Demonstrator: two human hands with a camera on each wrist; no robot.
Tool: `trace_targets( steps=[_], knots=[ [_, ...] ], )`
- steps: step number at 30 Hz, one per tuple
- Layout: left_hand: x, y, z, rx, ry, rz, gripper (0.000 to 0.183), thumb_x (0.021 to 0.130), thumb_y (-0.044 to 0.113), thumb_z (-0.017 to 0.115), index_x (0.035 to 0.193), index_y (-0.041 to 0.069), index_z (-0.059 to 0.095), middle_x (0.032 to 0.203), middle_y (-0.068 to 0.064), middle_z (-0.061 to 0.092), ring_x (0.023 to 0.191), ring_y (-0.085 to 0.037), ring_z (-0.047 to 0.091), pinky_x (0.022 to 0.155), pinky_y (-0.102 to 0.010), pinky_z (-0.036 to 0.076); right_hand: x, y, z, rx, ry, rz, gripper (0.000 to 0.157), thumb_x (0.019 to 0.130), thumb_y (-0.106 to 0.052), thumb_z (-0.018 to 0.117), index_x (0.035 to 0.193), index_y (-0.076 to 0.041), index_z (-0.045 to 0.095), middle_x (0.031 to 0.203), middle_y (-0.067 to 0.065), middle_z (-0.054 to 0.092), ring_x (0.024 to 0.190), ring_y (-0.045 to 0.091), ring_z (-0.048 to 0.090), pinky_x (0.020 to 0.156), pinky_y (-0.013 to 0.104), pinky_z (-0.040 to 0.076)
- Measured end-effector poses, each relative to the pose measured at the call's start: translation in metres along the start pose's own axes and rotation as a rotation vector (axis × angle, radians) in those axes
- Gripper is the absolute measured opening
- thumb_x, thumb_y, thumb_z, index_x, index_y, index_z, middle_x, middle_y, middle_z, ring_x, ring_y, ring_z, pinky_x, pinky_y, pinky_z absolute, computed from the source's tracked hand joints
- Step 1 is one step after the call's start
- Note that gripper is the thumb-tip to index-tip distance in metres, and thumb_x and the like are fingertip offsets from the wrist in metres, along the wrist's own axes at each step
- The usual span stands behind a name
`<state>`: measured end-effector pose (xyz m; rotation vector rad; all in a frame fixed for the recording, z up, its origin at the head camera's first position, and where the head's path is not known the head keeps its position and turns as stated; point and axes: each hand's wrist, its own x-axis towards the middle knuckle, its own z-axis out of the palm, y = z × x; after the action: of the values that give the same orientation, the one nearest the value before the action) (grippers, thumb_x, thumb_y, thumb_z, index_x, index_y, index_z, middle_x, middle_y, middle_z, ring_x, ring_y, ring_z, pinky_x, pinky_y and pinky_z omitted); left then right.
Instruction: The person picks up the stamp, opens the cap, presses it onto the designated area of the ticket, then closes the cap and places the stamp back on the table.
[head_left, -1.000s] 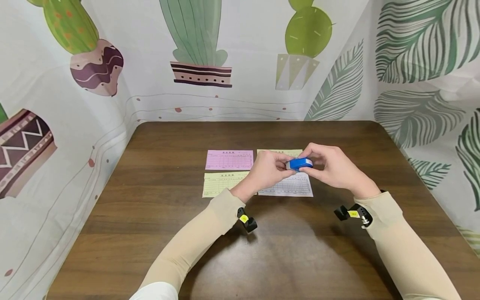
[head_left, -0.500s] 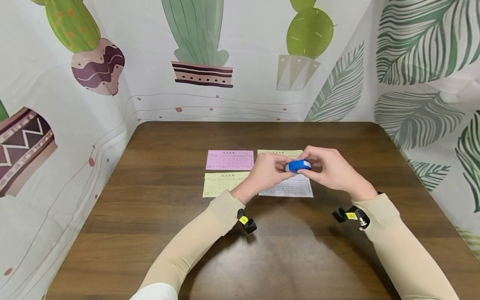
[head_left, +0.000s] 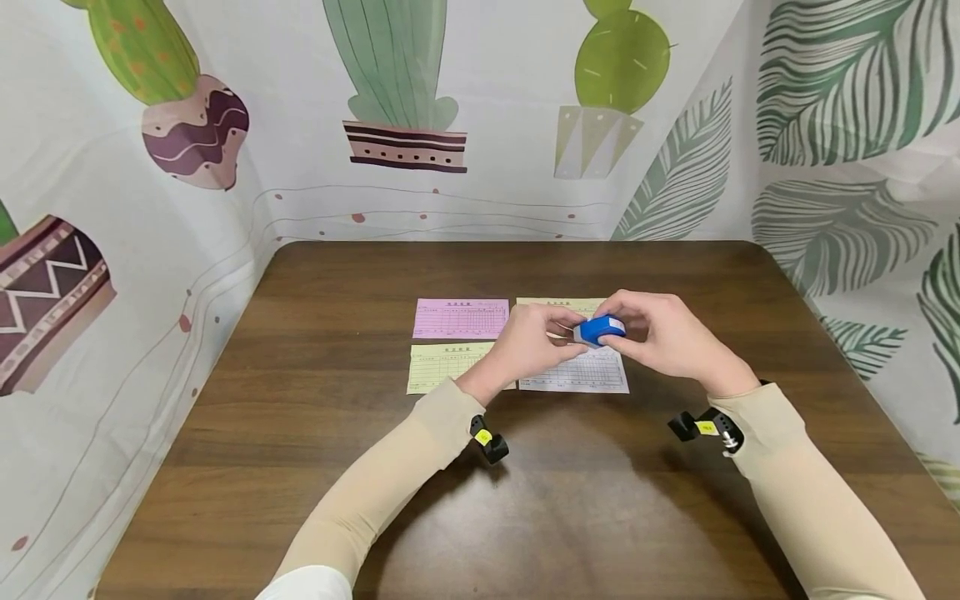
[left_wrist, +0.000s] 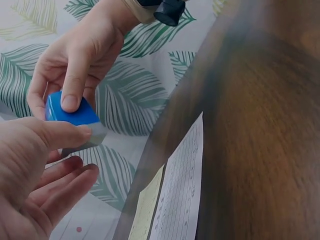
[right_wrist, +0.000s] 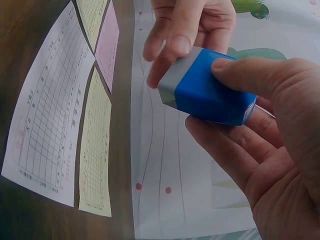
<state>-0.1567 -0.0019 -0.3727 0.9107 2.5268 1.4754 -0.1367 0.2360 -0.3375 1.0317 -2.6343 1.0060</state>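
Both hands hold a blue stamp with a grey cap above the papers. My right hand grips the blue body between thumb and fingers. At the grey end, my left hand pinches the cap; its thumb lies along it in the left wrist view, other fingers spread below. The cap sits on the body. A small pale label shows on the stamp's far end. Beneath the hands lie a white form and a yellow form, both partly covered.
A pink form and another yellow form lie to the left, completing a two-by-two layout on the brown wooden table. A cactus-and-leaf patterned cloth hangs behind and along the sides. Each wrist wears a black camera mount.
The hands stay almost in place over the papers. The left fingers and thumb spread slightly wider at the cap end, and the stamp tilts a little.
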Motion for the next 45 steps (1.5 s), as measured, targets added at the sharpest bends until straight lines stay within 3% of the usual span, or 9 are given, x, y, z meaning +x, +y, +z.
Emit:
trace_targets(
  steps=[4,8,13,16,20,25,37,45],
  knots=[
    [-0.001,-0.003,-0.005,0.061,-0.001,-0.012,0.036,0.09,0.017,0.087,0.121,0.004,0.079,0.115,-0.013,0.081,0.101,-0.022,0.082,0.085,-0.023,0.064,-0.001,0.001,-0.004,-0.02,0.011,0.013,0.038,0.081,0.003,0.089,0.112,-0.011,0.073,0.102,0.001,0.078,0.091,0.016,0.079,0.085,0.038,0.065],
    [-0.004,-0.009,-0.011,0.112,0.003,-0.041,0.036,0.091,0.019,0.085,0.124,0.004,0.078,0.12,-0.015,0.08,0.109,-0.025,0.079,0.092,-0.031,0.065,-0.002,0.002,-0.008,-0.035,0.011,0.039,0.037,0.082,0.002,0.088,0.114,-0.01,0.074,0.104,0.004,0.078,0.092,0.02,0.079,0.085,0.043,0.065],
    [-0.008,-0.016,-0.02,0.215,0.024,-0.048,0.037,0.093,0.022,0.083,0.126,0.007,0.077,0.126,-0.01,0.079,0.117,-0.024,0.076,0.097,-0.03,0.063,-0.006,0.007,-0.011,-0.063,0.009,0.051,0.039,0.083,0.002,0.088,0.119,-0.008,0.075,0.108,0.006,0.079,0.095,0.02,0.076,0.087,0.046,0.065],
    [-0.011,-0.02,-0.027,0.281,0.048,-0.029,0.039,0.092,0.025,0.083,0.127,0.009,0.077,0.126,-0.007,0.078,0.106,-0.026,0.076,0.089,-0.032,0.063,-0.008,0.01,-0.013,-0.091,0.01,0.053,0.04,0.084,0.002,0.088,0.121,-0.008,0.076,0.11,0.006,0.079,0.095,0.018,0.075,0.087,0.044,0.065],
    [-0.015,-0.025,-0.036,0.344,0.063,-0.029,0.042,0.092,0.028,0.083,0.129,0.01,0.077,0.127,-0.008,0.077,0.1,-0.029,0.072,0.085,-0.039,0.059,-0.011,0.013,-0.017,-0.116,0.018,0.048,0.04,0.084,0.0,0.088,0.121,-0.009,0.077,0.11,0.004,0.08,0.094,0.015,0.074,0.088,0.025,0.064],
    [-0.021,-0.031,-0.048,0.414,0.065,-0.056,0.042,0.092,0.029,0.082,0.13,0.012,0.077,0.129,-0.006,0.076,0.125,-0.028,0.067,0.108,-0.043,0.056,-0.019,0.02,-0.022,-0.128,0.02,0.048,0.04,0.084,0.0,0.088,0.122,-0.011,0.078,0.112,0.006,0.08,0.095,0.013,0.074,0.089,0.002,0.051],
    [-0.033,-0.039,-0.068,0.436,0.098,-0.079,0.04,0.09,0.027,0.083,0.127,0.013,0.078,0.127,-0.006,0.077,0.125,-0.028,0.068,0.109,-0.043,0.055,-0.036,0.031,-0.031,-0.197,0.025,0.103,0.04,0.084,-0.002,0.088,0.12,-0.013,0.078,0.109,0.003,0.08,0.091,0.004,0.073,0.085,0.0,0.05],
    [-0.037,-0.043,-0.074,0.434,0.1,-0.06,0.041,0.09,0.025,0.082,0.127,0.008,0.078,0.124,-0.01,0.078,0.121,-0.031,0.07,0.106,-0.044,0.057,-0.043,0.037,-0.036,-0.217,0.018,0.125,0.04,0.082,-0.002,0.09,0.119,-0.011,0.078,0.108,0.006,0.08,0.091,0.011,0.075,0.084,0.0,0.05]
  ],
)
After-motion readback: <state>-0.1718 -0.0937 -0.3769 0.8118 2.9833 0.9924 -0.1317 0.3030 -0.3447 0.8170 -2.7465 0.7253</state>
